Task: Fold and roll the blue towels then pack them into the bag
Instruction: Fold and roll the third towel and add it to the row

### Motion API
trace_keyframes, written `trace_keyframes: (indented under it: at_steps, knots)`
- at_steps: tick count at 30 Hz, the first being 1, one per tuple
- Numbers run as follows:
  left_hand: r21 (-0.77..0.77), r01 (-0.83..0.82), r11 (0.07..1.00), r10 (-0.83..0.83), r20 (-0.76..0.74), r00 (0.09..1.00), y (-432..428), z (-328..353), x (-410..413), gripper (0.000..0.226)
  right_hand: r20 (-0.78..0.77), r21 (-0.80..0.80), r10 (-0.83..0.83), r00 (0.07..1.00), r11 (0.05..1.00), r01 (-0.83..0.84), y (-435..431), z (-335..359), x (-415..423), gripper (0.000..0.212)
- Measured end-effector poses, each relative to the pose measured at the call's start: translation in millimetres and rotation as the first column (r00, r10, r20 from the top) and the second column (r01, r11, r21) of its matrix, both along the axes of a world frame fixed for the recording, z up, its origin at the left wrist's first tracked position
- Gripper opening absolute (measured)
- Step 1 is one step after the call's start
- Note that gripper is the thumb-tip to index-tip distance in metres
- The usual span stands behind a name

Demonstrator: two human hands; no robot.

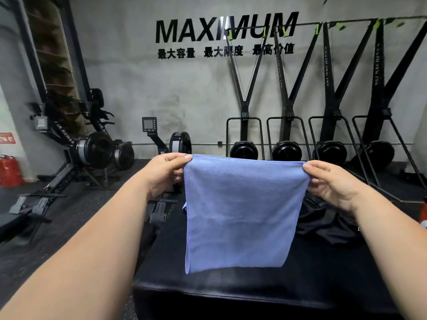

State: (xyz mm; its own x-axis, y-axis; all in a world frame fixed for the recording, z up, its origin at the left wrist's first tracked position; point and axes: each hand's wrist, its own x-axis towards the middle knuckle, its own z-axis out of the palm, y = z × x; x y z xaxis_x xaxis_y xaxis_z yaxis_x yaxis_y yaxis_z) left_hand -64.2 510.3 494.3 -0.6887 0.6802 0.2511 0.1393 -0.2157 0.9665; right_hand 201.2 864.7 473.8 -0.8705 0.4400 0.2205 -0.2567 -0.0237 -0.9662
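Observation:
A blue towel (pixel 240 211) hangs in the air in front of me, stretched flat by its top edge. My left hand (pixel 165 173) pinches its upper left corner and my right hand (pixel 332 183) pinches its upper right corner. The lower edge of the towel dangles just above a black padded surface (pixel 265 285). A black fabric bag (pixel 328 220) lies crumpled on that surface, behind the towel to the right. A sliver of more blue cloth (pixel 184 206) shows past the towel's left edge.
Rowing machines (pixel 92 153) stand on the dark floor to the left. Ski machines (pixel 286 144) line the grey back wall. A red extinguisher (pixel 9 169) sits at the far left. A red object (pixel 424 211) shows at the right edge.

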Motion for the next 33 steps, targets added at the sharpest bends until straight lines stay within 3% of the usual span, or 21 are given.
trace_keyframes:
  at_steps: [3, 5, 8, 11, 13, 17, 24, 26, 29, 31, 33]
  knots:
    - [-0.016, 0.045, 0.999, -0.045, 0.030, 0.999, 1.6, -3.7, 2.3, 0.012, -0.018, -0.077, 0.010, 1.000, 0.997, -0.012, -9.7, 2.5, 1.6, 0.009]
    - [-0.093, -0.052, 0.994, 0.054, 0.017, 0.998, 6.7, -16.7, -8.2, 0.013, 0.036, -0.073, -0.049, 0.998, 0.996, 0.051, -10.6, -4.9, -6.6, 0.015]
    - [-0.349, -0.311, 0.884, 0.252, -0.204, 0.946, 16.6, -55.1, -27.8, 0.016, 0.204, 0.146, -0.251, 0.946, 0.963, 0.224, -4.2, -34.4, -23.3, 0.022]
    - [-0.436, -0.454, 0.777, 0.350, -0.299, 0.887, 35.0, -103.3, -30.8, 0.016, 0.282, 0.324, -0.420, 0.863, 0.888, 0.326, -1.0, -81.1, -40.8, 0.015]
    - [-0.456, -0.477, 0.751, 0.397, -0.266, 0.879, 47.8, -133.2, -26.0, 0.016, 0.313, 0.325, -0.456, 0.833, 0.875, 0.358, -4.5, -109.6, -51.3, 0.013]
    - [-0.434, -0.445, 0.783, 0.451, -0.095, 0.887, 72.5, -178.5, -28.6, 0.014, 0.338, 0.339, -0.537, 0.772, 0.835, 0.433, 1.8, -159.1, -77.7, 0.010]
    - [-0.368, -0.492, 0.789, 0.510, -0.053, 0.859, 106.8, -205.6, -48.0, 0.003, 0.294, 0.237, -0.593, 0.749, 0.805, 0.544, 12.6, -186.2, -118.5, 0.006]
    - [-0.438, -0.458, 0.774, 0.441, -0.146, 0.885, 116.6, -215.4, -53.9, 0.023, 0.326, 0.234, -0.557, 0.764, 0.831, 0.505, 17.1, -196.9, -132.1, 0.014]
    - [-0.651, -0.316, 0.690, 0.164, -0.284, 0.945, 125.5, -243.9, -43.0, 0.071, 0.503, 0.490, -0.488, 0.713, 0.841, 0.231, 9.4, -223.1, -143.4, 0.050]
    - [-0.740, -0.303, 0.601, -0.028, -0.399, 0.917, 128.5, -273.4, -23.8, 0.075, 0.588, 0.626, -0.460, 0.666, 0.779, -0.015, -7.1, -254.5, -144.7, 0.062]
    - [-0.750, -0.404, 0.524, -0.211, -0.574, 0.791, 128.6, -301.9, -3.6, 0.075, 0.571, 0.763, -0.500, 0.652, 0.616, -0.196, -28.5, -284.5, -139.6, 0.069]
